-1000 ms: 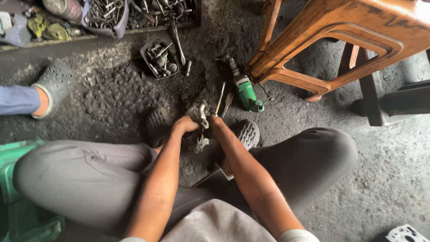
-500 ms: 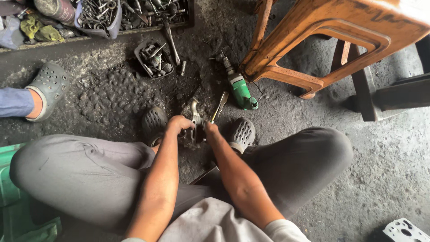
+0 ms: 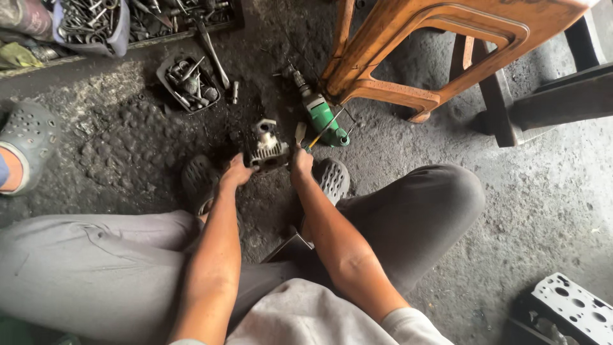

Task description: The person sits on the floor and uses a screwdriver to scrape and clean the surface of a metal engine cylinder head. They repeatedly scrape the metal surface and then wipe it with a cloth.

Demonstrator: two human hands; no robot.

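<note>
Both hands gripped a small metal engine part (image 3: pixel 267 148) on the dirty floor (image 3: pixel 115 147): the left hand (image 3: pixel 237 172) at its left side, the right hand (image 3: pixel 301 161) at its right, beside a green drill (image 3: pixel 322 115).

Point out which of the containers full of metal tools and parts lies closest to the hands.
The small dark tray of bits, alone on the floor just up-left of the left hand. The grey bin and long crate sit farther back.
</note>
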